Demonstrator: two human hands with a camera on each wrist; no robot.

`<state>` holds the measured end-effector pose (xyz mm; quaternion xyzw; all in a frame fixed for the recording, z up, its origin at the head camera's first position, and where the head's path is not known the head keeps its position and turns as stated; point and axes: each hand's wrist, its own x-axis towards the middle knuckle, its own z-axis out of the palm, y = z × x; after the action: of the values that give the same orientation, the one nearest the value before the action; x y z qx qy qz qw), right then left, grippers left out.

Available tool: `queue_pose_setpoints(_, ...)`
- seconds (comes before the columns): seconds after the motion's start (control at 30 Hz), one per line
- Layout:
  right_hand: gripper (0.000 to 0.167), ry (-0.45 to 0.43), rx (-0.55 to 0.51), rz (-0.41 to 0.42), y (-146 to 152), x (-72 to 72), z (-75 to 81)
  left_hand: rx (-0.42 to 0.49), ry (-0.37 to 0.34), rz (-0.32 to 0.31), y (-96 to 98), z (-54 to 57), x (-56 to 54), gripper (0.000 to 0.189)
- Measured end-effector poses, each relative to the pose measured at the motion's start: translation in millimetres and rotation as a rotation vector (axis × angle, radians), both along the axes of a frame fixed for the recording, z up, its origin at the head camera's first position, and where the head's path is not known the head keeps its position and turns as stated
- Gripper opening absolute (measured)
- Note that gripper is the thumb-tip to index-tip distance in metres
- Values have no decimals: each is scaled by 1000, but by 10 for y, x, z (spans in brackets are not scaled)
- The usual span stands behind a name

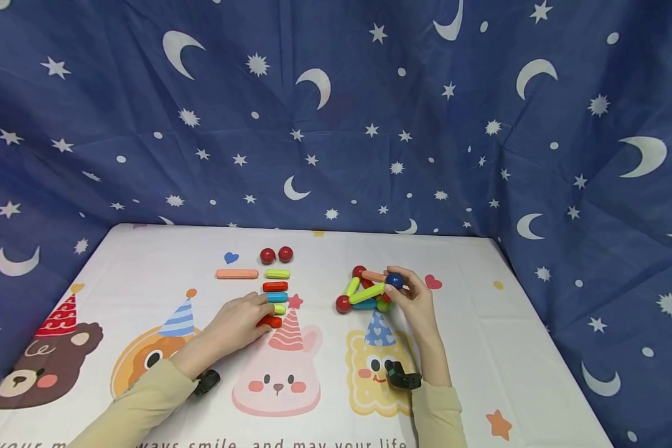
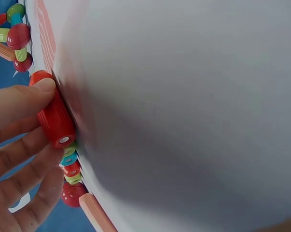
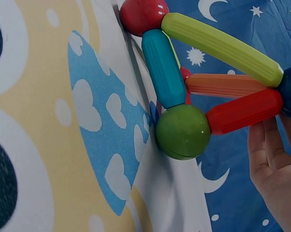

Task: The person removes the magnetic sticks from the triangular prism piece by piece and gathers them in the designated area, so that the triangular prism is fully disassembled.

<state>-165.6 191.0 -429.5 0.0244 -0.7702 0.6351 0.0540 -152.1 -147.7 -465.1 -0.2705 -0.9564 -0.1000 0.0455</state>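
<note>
My left hand [image 1: 238,320] pinches a short red magnetic rod [image 2: 57,118] at the near end of a row of rods, thumb on one side and fingers behind. Over to the right, my right hand [image 1: 417,305] holds the dark blue ball [image 1: 394,282] at the raised corner of a magnetic ball-and-rod frame. That frame joins red balls [image 1: 343,304], a green ball [image 3: 183,131], and lime [image 3: 222,48], teal [image 3: 162,70], orange [image 3: 227,85] and red [image 3: 245,112] rods. Its green ball is close to the tabletop; part of the far side is hidden.
Beyond the left hand lie a blue rod [image 1: 277,298], another red rod [image 1: 275,287], a lime rod [image 1: 277,274] and a long orange rod [image 1: 237,274]. Two loose red balls [image 1: 285,254] sit behind them. A starry blue curtain [image 1: 341,155] borders the printed white tablecloth [image 1: 515,348].
</note>
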Motion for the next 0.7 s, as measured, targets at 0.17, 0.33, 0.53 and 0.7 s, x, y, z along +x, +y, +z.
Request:
queue_pose_setpoints(0.17,37,-9,-6,1,1,-1,1,19,41,10,14,9,-15,20)
queue_pose_setpoints(0.33,37,-8,0,-1,1,-3,8,41,74,34,22,9,-37,21)
queue_pose_setpoints(0.53,38,-6,3,0,1,-2,11,69,77,49,46,6,-65,18)
queue_pose_setpoints(0.7,38,-3,1,2,-1,-3,9,82,103,55,59,-6,-103,16)
